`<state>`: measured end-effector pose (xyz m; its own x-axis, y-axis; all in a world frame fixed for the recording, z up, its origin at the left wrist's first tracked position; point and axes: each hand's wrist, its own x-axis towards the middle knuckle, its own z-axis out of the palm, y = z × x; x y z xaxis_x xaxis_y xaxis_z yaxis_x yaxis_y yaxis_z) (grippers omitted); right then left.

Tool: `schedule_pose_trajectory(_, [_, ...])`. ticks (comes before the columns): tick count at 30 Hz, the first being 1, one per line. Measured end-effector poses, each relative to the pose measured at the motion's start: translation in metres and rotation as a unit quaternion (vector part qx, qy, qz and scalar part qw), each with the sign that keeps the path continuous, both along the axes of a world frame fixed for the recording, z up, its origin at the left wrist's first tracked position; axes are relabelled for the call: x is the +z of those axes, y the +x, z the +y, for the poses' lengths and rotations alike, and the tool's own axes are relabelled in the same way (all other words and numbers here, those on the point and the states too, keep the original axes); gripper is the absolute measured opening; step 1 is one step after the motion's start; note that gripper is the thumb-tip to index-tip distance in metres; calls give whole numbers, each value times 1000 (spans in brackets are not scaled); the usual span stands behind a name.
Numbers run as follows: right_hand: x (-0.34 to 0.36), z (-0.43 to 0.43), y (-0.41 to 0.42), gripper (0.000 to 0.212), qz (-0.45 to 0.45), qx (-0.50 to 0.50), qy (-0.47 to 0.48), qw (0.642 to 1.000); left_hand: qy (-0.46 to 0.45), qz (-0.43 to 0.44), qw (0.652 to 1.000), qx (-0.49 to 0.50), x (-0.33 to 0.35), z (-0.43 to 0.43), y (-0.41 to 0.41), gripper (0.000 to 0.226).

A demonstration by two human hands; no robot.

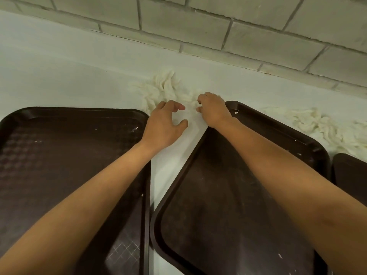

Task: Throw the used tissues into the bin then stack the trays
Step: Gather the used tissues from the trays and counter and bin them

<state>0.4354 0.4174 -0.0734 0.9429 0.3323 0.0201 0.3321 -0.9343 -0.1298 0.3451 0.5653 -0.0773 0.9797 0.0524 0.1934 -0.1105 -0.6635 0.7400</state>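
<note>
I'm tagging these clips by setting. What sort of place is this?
Probably a canteen or food-court clearing counter: dark brown serving trays lie side by side on a white counter, crumpled used tissues are strewn along it, and a plain grey brick wall backs it.

Trays [59, 155] textured dark plastic; tissues [162, 86] crumpled paper; wall [218, 22] rough brick.

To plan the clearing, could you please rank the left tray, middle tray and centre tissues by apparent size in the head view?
1. Left tray and middle tray: alike, both cropped, so tied.
2. Centre tissues.
</note>
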Motion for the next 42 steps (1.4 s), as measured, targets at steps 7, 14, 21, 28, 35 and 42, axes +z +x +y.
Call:
schedule_pose_trajectory(7, [9, 5, -5, 15, -50, -35, 239, 969, 63, -38, 997, 5, -2, 0, 8, 38])
schedule_pose_trajectory(14, [21, 2, 1, 42, -78, -108, 357, 924, 344, -29, 937, 56, 6, 3, 25, 51])
schedule_pose_trajectory(21, [22, -4, -8, 34, -68, -129, 425, 894, 405, 40, 910, 82, -1, 7, 43, 47])
schedule_pose_trajectory(28, [16, -5, -14, 42, -53, -132, 435, 889, 346, 43, 936, 43, -6, 2, 45, 55])
schedule_pose_trajectory(35, [13, -2, -19, 41, -42, -109, 443, 889, 269, -1, 962, 49, 7, 4, 43, 32])
schedule_pose_trajectory(42, [15, 4, -31, 43, -64, -96, 373, 921, 153, -100, 981, 66, 16, 5, 44, 48])
